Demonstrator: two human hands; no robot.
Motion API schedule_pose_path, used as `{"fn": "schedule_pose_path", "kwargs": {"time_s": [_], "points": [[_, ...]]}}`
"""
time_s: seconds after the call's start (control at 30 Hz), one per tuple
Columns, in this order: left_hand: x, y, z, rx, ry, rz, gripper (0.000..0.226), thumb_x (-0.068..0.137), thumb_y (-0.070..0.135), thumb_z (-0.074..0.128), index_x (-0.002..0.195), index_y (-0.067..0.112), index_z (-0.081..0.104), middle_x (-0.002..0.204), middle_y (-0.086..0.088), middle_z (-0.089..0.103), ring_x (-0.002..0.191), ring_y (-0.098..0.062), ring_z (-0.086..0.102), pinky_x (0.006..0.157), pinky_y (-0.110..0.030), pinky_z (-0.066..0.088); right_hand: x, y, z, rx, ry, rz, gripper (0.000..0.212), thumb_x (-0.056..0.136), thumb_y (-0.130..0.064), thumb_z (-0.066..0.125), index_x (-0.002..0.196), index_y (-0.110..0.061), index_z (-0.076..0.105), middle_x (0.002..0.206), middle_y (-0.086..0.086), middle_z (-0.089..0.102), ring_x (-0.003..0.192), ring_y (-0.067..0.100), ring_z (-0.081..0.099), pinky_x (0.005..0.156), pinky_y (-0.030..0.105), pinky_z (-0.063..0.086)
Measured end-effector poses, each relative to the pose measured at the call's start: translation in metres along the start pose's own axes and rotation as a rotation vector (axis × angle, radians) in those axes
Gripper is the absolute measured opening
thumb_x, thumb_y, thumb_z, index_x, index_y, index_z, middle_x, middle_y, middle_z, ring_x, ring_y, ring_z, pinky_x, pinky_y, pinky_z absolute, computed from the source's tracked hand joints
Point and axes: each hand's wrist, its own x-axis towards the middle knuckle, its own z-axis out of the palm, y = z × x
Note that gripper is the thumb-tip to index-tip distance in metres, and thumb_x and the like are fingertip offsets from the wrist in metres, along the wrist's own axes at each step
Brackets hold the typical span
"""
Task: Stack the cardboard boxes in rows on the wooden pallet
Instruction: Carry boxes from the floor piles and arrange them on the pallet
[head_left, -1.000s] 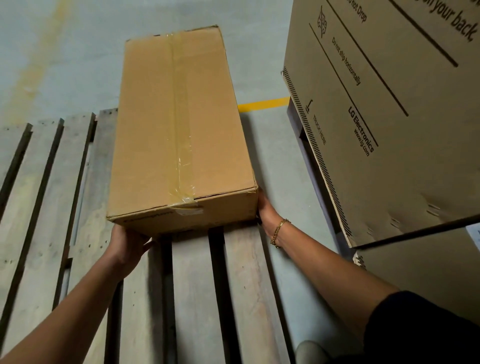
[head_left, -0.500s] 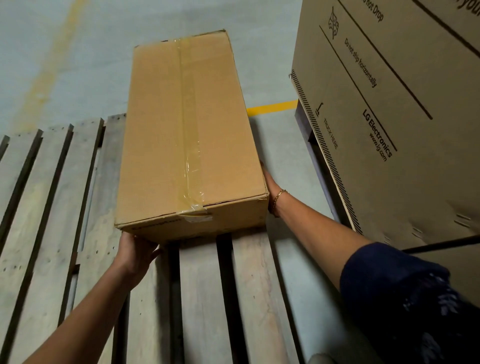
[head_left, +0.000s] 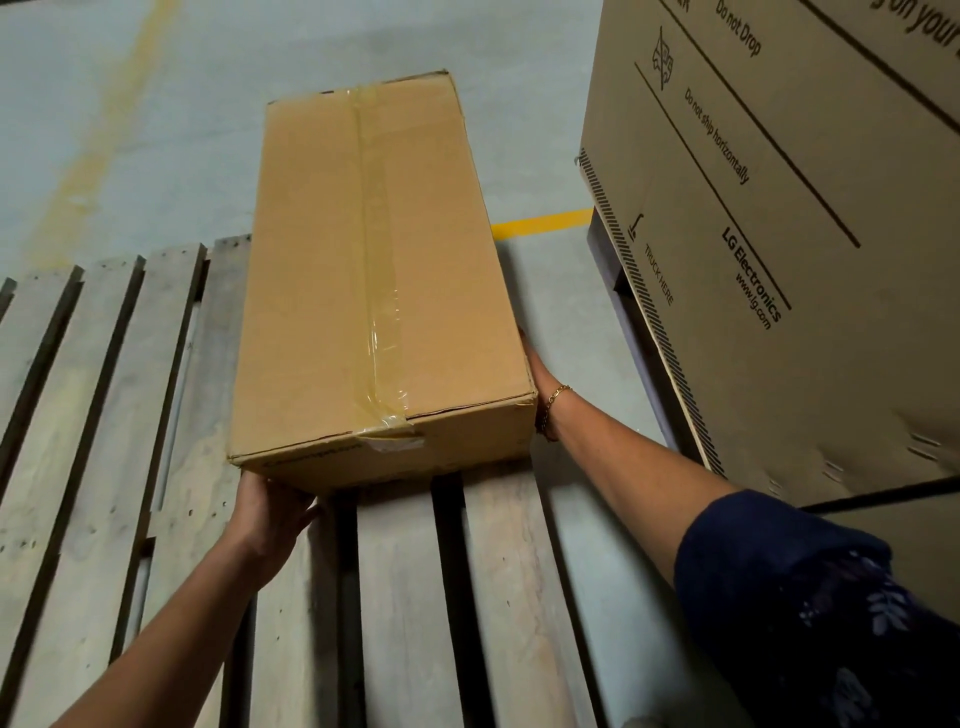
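A long brown cardboard box (head_left: 374, 270), sealed with clear tape along its top, lies lengthwise over the right side of the wooden pallet (head_left: 104, 415). Its far end reaches past the pallet's back edge. My left hand (head_left: 272, 512) grips the box's near left bottom corner from below. My right hand (head_left: 537, 376), a gold bracelet at its wrist, presses flat against the box's right side near the front corner. Its fingers are hidden behind the box.
A very large printed carton (head_left: 779, 234) stands close on the right, across a narrow strip of grey floor (head_left: 571, 322). A yellow floor line (head_left: 543, 226) runs behind that gap. The pallet's left slats (head_left: 47, 364) carry nothing.
The box has slid a little further away along the pallet. My right hand has moved forward along its right side, and my left hand stays under the near left corner.
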Motion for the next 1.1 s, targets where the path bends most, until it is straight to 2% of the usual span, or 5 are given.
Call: {"fn": "schedule_pose_path", "kwargs": {"time_s": [0.17,0.3,0.73,1.0,1.1], "points": [[-0.002,-0.002,0.000,-0.011,0.019,0.004,0.050,0.105,0.045,0.022,0.137,0.032,0.059,0.136,0.000,0.064,0.114,-0.018,0.061,0.112,-0.053,0.035,-0.002,0.014,0.003,0.057,0.081,0.023,0.045,0.108,-0.046,0.027,0.078,-0.023,0.052,0.045,-0.013,0.061,0.047,-0.001,0.060,0.038,0.010,0.040],[0.000,-0.001,0.001,0.002,0.021,0.004,0.054,0.104,0.048,0.022,0.140,0.029,0.058,0.135,-0.002,0.065,0.101,-0.014,0.062,0.111,-0.051,0.038,0.008,0.032,0.004,0.127,0.130,0.053,0.043,0.108,-0.044,0.031,0.080,-0.023,0.056,0.047,-0.014,0.063,0.049,0.002,0.062,0.044,0.016,0.046],[-0.007,0.003,0.004,0.050,0.012,-0.028,0.062,0.102,0.062,0.015,0.147,0.036,0.048,0.142,0.006,0.057,0.127,-0.015,0.054,0.108,-0.047,0.034,0.008,0.056,0.001,0.173,0.154,-0.006,0.034,0.104,-0.040,0.038,0.084,-0.025,0.061,0.062,-0.016,0.070,0.075,0.006,0.059,0.068,0.021,0.044],[-0.054,0.056,0.004,0.073,0.045,-0.105,0.081,0.095,0.079,0.018,0.154,0.028,0.041,0.156,0.002,0.044,0.144,-0.021,0.038,0.120,-0.055,0.021,-0.057,0.006,-0.001,0.016,0.085,0.033,0.057,0.099,-0.068,0.025,0.102,-0.028,0.066,0.084,-0.013,0.075,0.089,0.008,0.063,0.089,0.029,0.043],[-0.105,0.103,0.008,0.124,0.049,-0.085,0.087,0.093,0.081,0.019,0.159,0.027,0.030,0.164,0.000,0.031,0.152,-0.025,0.026,0.121,-0.055,0.017,-0.114,-0.036,0.002,-0.123,0.114,0.104,0.075,0.095,-0.073,0.024,0.137,-0.019,0.055,0.135,-0.005,0.062,0.125,0.013,0.051,0.107,0.035,0.032]]}}
